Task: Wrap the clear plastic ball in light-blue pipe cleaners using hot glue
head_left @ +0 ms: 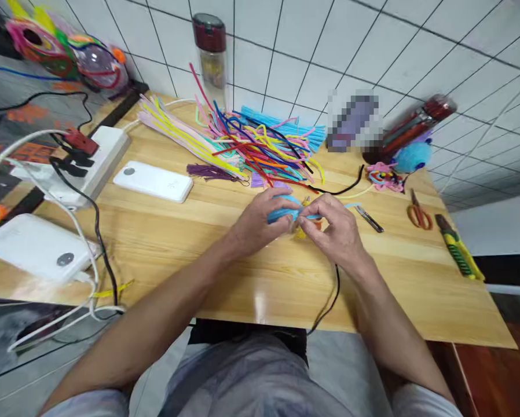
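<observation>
My left hand (264, 221) is wrapped around a light blue fuzzy piece (285, 209) above the middle of the wooden table. Close beside it on the right, my right hand (334, 225) pinches the right end of the blue piece between thumb and fingers. A thin blue strand shows past the right hand's knuckles. Behind and below the fingertips is a small yellow and orange item (302, 231), partly hidden by the hands. A heap of coloured pipe cleaners (260, 142) lies just beyond both hands.
Purple tassels (210, 172), a white power bank (153, 181) and a power strip (92, 168) with cables lie left. On the right are a cutter (370, 219), orange scissors (418, 213), green-yellow pliers (458, 249) and a pink flower piece (385, 176). Bottles stand along the tiled wall.
</observation>
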